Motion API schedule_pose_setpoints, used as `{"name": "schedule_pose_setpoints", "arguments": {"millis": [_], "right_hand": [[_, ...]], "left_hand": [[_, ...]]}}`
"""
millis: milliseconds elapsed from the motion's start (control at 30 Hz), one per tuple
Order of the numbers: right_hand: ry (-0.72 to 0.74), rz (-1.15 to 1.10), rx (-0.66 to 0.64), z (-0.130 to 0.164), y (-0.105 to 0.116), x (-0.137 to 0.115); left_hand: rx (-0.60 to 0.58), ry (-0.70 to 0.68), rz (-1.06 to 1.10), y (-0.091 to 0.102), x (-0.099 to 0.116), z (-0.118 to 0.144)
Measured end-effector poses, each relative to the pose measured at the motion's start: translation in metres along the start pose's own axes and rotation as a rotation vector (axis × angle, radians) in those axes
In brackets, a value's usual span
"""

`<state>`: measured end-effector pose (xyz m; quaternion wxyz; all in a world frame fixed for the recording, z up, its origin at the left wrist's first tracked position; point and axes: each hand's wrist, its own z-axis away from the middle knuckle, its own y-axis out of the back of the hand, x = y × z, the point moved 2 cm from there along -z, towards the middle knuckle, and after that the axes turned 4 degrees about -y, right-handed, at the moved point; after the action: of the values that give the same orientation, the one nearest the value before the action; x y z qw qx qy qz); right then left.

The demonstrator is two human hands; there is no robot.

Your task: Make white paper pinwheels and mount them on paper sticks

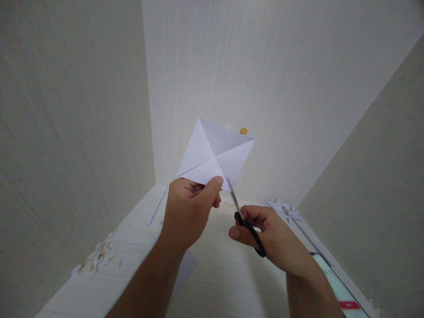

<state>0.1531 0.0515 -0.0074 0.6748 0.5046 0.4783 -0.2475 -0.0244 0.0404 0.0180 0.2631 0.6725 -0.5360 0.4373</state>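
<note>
My left grip [188, 210] is closed on a square white paper [228, 143], thumb on the near face and fingers curled behind its lower edge, so the paper stands up tilted just above that grip. Creases cross from corner to corner and meet above my thumb tip; the line running to the corner at the left of this grip has a sharp, parted edge, though I cannot tell whether it is cut or folded. My right grip [274, 238] is closed round the black handles of the scissors [254, 235], thumb and fingers at the loops. Their blades point up and away from it, one lying over the paper's lowest corner, just beside my left thumb. Beyond my right grip, folded white paper pieces [281, 207] lie on the surface [228, 265]; nearer me, by that wrist, is a phone [334, 282]. A narrow white strip [157, 206] lies left of my left grip, and a flat sheet [186, 270] shows beside that forearm.
</note>
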Motion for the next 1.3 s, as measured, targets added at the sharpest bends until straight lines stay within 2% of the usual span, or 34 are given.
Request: {"name": "schedule_pose_setpoints", "arguments": {"millis": [567,933,1300], "right_hand": [[0.005,0.007,0.000,0.0004,0.0002,0.0008],[0.000,-0.106,-0.058,0.0014,-0.0021,0.0002],[-0.001,-0.108,-0.039,-0.0019,-0.0016,0.0031]], "left_hand": [[-0.026,-0.005,-0.074,0.0022,0.0008,0.0003],[-0.042,-0.005,-0.066,0.0011,0.0015,-0.0013],[-0.049,-0.003,-0.088,0.0022,-0.0001,-0.0018]]}}
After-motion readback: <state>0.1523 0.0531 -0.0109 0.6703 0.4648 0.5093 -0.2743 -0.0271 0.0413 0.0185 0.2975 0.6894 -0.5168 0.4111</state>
